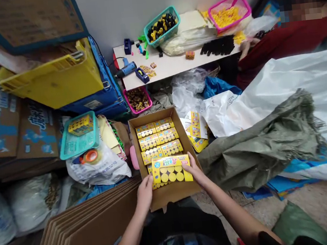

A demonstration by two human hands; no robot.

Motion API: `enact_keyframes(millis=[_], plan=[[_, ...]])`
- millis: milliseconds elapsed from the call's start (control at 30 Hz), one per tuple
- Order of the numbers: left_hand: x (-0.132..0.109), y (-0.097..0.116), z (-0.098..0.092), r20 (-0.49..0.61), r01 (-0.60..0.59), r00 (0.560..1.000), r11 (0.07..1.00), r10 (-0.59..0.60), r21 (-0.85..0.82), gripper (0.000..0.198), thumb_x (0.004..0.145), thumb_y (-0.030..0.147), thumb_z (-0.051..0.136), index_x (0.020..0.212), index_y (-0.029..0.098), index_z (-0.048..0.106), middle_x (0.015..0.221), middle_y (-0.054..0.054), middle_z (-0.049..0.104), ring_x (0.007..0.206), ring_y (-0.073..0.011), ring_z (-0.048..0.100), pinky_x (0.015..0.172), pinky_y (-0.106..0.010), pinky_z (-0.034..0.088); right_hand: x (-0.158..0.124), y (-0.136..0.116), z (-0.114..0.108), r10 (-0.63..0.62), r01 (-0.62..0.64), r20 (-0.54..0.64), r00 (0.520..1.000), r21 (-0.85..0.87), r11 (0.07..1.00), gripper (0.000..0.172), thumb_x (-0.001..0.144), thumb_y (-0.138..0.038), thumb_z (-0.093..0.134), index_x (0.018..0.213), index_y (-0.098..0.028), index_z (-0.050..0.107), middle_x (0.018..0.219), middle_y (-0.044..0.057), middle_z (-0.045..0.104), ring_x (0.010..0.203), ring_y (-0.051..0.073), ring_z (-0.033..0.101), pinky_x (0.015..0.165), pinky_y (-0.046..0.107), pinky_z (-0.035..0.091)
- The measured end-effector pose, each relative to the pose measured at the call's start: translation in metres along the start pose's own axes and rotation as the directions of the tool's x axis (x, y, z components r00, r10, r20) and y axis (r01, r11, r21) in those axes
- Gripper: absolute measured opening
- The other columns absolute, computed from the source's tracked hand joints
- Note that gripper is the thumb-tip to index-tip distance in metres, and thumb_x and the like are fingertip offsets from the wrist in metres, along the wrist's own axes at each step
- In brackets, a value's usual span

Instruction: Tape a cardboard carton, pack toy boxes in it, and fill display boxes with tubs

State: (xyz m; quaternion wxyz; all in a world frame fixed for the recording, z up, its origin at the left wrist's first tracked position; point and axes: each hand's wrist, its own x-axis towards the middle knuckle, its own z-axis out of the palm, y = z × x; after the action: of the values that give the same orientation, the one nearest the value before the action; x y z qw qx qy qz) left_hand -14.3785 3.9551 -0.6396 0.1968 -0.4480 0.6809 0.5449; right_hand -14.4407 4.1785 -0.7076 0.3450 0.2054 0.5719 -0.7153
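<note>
Between my two hands is a yellow printed box (171, 170) with round shapes on its face. My left hand (144, 191) grips its left end and my right hand (195, 170) its right end, fingers closed on both sides. Below and behind it stands an open cardboard carton (184, 136) in front of my body. Several similar yellow boxes (150, 142) lie in the carton in two columns. The held box covers part of the carton's near end, so what lies beneath it is mostly hidden.
Ahead, a white table (163, 68) bears a teal basket (162, 27), a pink basket (229, 12) and a heat gun (127, 69). A person in a red sleeve (284, 47) sits at right. Flattened cardboard (89, 224) leans at lower left; grey-green sacking (259, 147) lies right.
</note>
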Motion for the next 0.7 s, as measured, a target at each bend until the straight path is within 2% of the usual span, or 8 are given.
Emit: enact_keyframes(millis=[100, 167, 233, 333, 400, 467, 600, 700], plan=[[0.053, -0.041, -0.004, -0.145, -0.143, 0.966, 0.910, 0.214, 0.390, 0.046, 0.083, 0.029, 0.056, 0.125, 0.010, 0.056, 0.147, -0.018, 0.034, 0.140, -0.0284, 0.025, 0.116, -0.041, 0.017, 0.050, 0.035, -0.020, 0.040, -0.059, -0.085, 0.996, -0.231, 0.971, 0.126, 0.055, -0.044, 0.081, 0.149, -0.011, 0.004, 0.149, 0.020, 0.022, 0.135, 0.028, 0.030, 0.114, 0.042, 0.021], [0.086, -0.066, -0.005, -0.121, -0.073, 0.984, 0.915, 0.131, 0.396, 0.069, 0.081, 0.030, 0.059, 0.142, 0.008, 0.034, 0.150, -0.021, 0.026, 0.140, -0.0274, 0.024, 0.115, -0.040, 0.019, 0.084, 0.064, -0.026, 0.073, -0.090, -0.066, 0.995, -0.308, 0.947, 0.123, 0.051, -0.042, 0.083, 0.148, -0.012, 0.014, 0.148, 0.020, 0.024, 0.135, 0.028, 0.030, 0.114, 0.042, 0.019], [0.110, -0.087, -0.004, -0.024, 0.046, 0.999, 0.951, -0.041, 0.304, 0.075, 0.084, 0.029, 0.055, 0.145, 0.005, 0.018, 0.146, -0.023, 0.033, 0.134, -0.0257, 0.037, 0.111, -0.037, 0.028, 0.112, 0.097, -0.027, 0.171, -0.167, -0.016, 0.985, -0.326, 0.930, 0.118, 0.051, -0.042, 0.082, 0.146, -0.012, 0.018, 0.148, 0.020, 0.025, 0.136, 0.029, 0.028, 0.114, 0.043, 0.019], [0.129, -0.106, -0.003, 0.072, 0.120, 0.986, 0.940, -0.150, 0.319, 0.059, 0.092, 0.025, 0.038, 0.144, 0.006, 0.019, 0.136, -0.024, 0.047, 0.124, -0.0267, 0.050, 0.105, -0.039, 0.036, 0.141, 0.149, -0.013, 0.311, -0.282, 0.068, 0.948, -0.277, 0.919, 0.111, 0.056, -0.045, 0.079, 0.145, -0.011, 0.022, 0.150, 0.019, 0.021, 0.138, 0.028, 0.024, 0.114, 0.041, 0.018], [0.133, -0.112, -0.006, 0.089, 0.106, 0.984, 0.911, -0.153, 0.399, 0.055, 0.093, 0.024, 0.033, 0.144, 0.006, 0.020, 0.132, -0.024, 0.051, 0.121, -0.0286, 0.052, 0.102, -0.040, 0.037, 0.159, 0.181, 0.004, 0.311, -0.290, 0.079, 0.947, -0.203, 0.935, 0.103, 0.060, -0.048, 0.074, 0.144, -0.014, 0.026, 0.150, 0.016, 0.022, 0.136, 0.025, 0.028, 0.112, 0.040, 0.024], [0.134, -0.115, -0.012, 0.101, 0.103, 0.982, 0.897, -0.161, 0.429, 0.054, 0.094, 0.026, 0.030, 0.143, 0.006, 0.020, 0.131, -0.024, 0.052, 0.120, -0.0281, 0.053, 0.100, -0.038, 0.038, 0.178, 0.205, 0.023, 0.275, -0.270, 0.002, 0.962, -0.175, 0.947, 0.091, 0.064, -0.052, 0.069, 0.140, -0.016, 0.034, 0.149, 0.014, 0.026, 0.136, 0.025, 0.028, 0.111, 0.041, 0.025], [0.132, -0.113, -0.022, 0.132, 0.128, 0.970, 0.892, -0.203, 0.434, 0.056, 0.094, 0.026, 0.028, 0.144, 0.003, 0.015, 0.134, -0.023, 0.050, 0.120, -0.0254, 0.053, 0.100, -0.034, 0.039, 0.202, 0.231, 0.050, 0.189, -0.253, -0.236, 0.953, -0.281, 0.926, 0.079, 0.060, -0.053, 0.068, 0.125, -0.012, 0.051, 0.153, 0.013, 0.013, 0.142, 0.030, 0.001, 0.116, 0.043, 0.000], [0.142, -0.097, -0.029, 0.268, 0.116, 0.926, 0.875, -0.267, 0.470, 0.060, 0.093, 0.032, 0.035, 0.144, 0.003, 0.023, 0.128, -0.022, 0.055, 0.119, -0.0271, 0.054, 0.101, -0.037, 0.038, 0.192, 0.241, 0.056, 0.138, -0.334, -0.495, 0.858, -0.332, 0.882, 0.088, 0.056, -0.052, 0.070, 0.129, -0.008, 0.046, 0.147, 0.020, 0.024, 0.139, 0.034, 0.015, 0.117, 0.045, 0.008]])
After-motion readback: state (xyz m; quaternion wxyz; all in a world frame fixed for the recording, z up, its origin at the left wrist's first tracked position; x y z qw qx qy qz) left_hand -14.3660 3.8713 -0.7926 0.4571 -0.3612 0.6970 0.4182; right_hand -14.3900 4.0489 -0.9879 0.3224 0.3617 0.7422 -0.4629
